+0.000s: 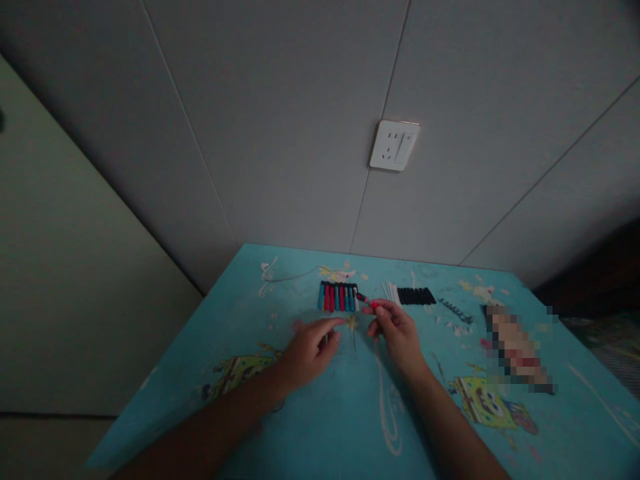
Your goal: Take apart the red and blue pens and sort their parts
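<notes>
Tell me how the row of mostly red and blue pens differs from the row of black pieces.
Colour: the pens are mostly red and blue with black far ends; the black pieces look black throughout.
Length: the pens look longer than the black pieces.
Place: the pens lie further left than the black pieces.
Shared: both lie side by side on the blue table.

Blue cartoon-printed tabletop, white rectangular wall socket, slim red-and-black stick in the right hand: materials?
Blue cartoon-printed tabletop: maybe vinyl or laminate, mostly matte; flat print, no weave visible.
White rectangular wall socket: likely plastic, smooth; even white face, crisp edges.
Slim red-and-black stick in the right hand: possibly plastic, from its saturated colour; too small to confirm, finish unclear.
</notes>
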`<state>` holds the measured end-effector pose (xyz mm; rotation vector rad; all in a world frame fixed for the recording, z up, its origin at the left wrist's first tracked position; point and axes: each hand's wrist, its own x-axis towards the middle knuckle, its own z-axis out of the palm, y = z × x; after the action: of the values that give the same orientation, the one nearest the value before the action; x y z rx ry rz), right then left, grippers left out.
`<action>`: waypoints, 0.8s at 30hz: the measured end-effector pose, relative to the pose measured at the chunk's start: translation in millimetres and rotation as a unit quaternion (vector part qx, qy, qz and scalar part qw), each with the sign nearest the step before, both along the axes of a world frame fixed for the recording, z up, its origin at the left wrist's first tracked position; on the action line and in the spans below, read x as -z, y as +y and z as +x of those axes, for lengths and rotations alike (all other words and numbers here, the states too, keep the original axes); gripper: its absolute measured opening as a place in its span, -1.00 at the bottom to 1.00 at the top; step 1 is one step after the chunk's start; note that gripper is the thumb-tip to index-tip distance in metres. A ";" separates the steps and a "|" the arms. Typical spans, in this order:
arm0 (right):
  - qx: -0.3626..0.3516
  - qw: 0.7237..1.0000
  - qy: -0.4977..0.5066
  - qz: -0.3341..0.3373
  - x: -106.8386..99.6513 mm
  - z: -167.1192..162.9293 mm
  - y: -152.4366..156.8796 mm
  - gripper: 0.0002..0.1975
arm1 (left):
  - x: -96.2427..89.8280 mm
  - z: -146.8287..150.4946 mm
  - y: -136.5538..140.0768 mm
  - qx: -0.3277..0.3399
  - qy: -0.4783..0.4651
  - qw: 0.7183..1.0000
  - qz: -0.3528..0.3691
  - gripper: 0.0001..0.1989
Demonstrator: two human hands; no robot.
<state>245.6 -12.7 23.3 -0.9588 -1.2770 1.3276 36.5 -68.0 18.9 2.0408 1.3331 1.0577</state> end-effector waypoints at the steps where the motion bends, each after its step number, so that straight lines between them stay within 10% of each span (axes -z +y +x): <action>1: -0.010 1.000 0.005 -0.002 -0.5 -1.1 -0.6 -0.67 | 0.4 -0.8 -0.4 0.003 -0.012 1.000 0.006 -0.66; 9: -0.029 0.998 -0.050 0.029 -4.7 -1.2 -12.1 -0.74 | 10.0 -2.8 -2.7 -0.004 -0.154 0.988 -0.012 -0.31; 14: -0.032 0.996 -0.068 0.056 -3.1 -1.7 -16.4 -0.75 | 4.0 -3.6 -1.0 0.037 -0.056 0.998 0.004 -0.71; 24: -0.019 0.959 -0.244 0.140 -5.3 2.2 -15.5 -0.68 | 18.0 -0.8 2.9 0.063 -0.015 0.997 -0.040 -0.82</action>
<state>247.8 -28.2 28.5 -1.0987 -1.8111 0.9277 35.7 -65.1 0.8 2.0123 1.1965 0.9602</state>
